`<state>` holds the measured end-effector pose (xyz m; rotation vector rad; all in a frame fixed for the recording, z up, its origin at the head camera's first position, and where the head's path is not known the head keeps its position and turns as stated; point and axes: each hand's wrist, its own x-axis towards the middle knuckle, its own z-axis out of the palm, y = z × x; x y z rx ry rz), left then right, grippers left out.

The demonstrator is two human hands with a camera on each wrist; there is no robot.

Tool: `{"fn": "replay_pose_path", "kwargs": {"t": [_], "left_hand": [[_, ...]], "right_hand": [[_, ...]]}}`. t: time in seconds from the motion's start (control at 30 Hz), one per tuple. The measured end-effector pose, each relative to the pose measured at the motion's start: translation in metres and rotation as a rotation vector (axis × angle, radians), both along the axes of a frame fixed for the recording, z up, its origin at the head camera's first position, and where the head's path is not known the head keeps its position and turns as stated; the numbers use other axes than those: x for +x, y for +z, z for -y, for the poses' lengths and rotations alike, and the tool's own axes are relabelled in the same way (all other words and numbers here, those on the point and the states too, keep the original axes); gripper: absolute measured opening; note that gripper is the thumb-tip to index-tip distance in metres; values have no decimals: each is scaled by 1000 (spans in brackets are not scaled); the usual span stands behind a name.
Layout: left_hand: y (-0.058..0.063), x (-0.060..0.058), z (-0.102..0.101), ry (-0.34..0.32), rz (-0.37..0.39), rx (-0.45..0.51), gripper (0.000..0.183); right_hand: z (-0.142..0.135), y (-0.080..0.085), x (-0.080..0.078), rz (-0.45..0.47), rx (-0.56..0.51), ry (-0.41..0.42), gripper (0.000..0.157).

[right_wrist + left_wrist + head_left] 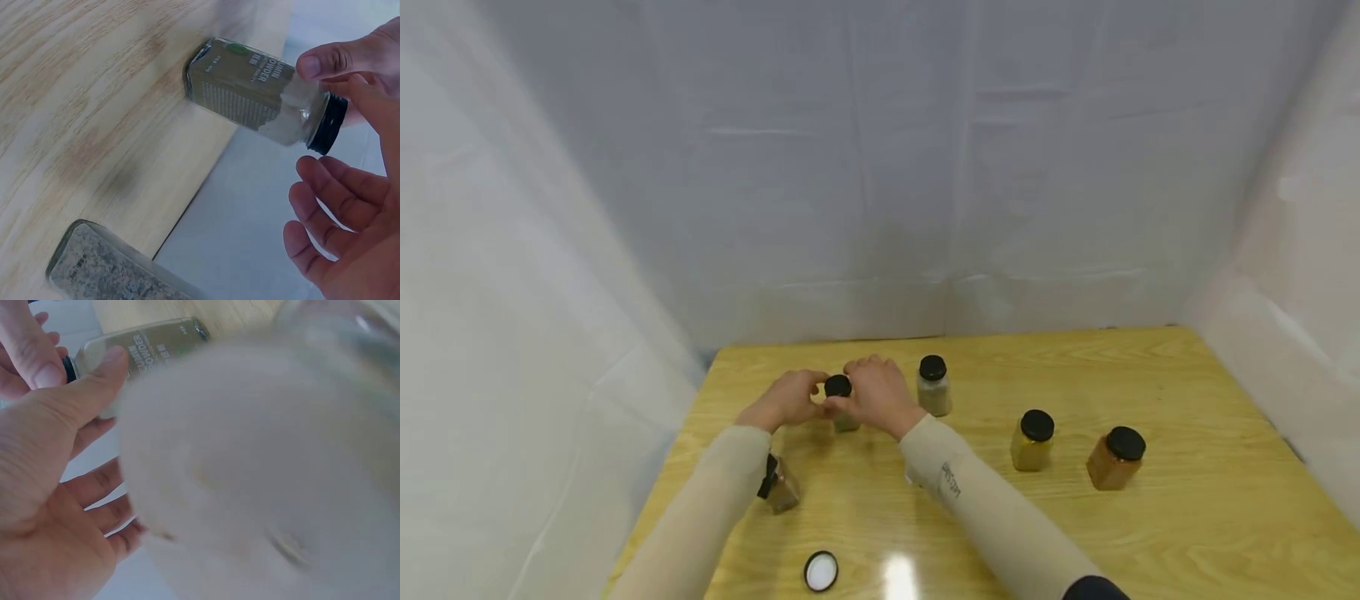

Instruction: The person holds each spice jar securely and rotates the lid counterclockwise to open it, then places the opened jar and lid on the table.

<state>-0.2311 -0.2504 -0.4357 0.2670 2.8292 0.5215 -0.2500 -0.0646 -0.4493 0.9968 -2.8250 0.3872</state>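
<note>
My left hand is at a glass spice jar with a black lid and a printed label; its thumb rests along the glass of this cumin powder jar. The other left fingers spread beyond the jar. From the opposite side my right hand curves its thumb and fingers around the black lid, the fingertips right at its rim. The jar stands upright near the table's far left. Close by on its right is another black-lidded jar with pale grey contents.
On the wooden table stand a yellow spice jar and an orange-brown one at the right. A brown jar is partly behind my left forearm. Near the front lies a loose lid, white inside facing up. White sheeting surrounds the table.
</note>
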Motion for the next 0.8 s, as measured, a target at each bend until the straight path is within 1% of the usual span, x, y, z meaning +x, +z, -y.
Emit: {"fn": "replay_pose_path", "kwargs": {"t": [0.2,0.3,0.4,0.5,0.67,0.8], "left_hand": [[5,0,-11,14,-24,-72,56],[5,-2,-13,11,-34,-90,49],[5,-4,-14,-7,-49,-126,41],[4,-6,-13,-12,-49,-164,36],[5,-10,-12,1,-15,-224,47],[4,-13,-14,22,-3,-213,54]], "right_hand": [[-2,-3,-2,-2,-4,-28,57],[-2,-5,-4,10,-12,-32,55],[-4,-7,-6,38,-15,-18,50],[-5,-8,-5,69,-6,13,47],[-6,-10,-5,133,1,63,51],[-9,-10,-6,150,-14,64,56]]}}
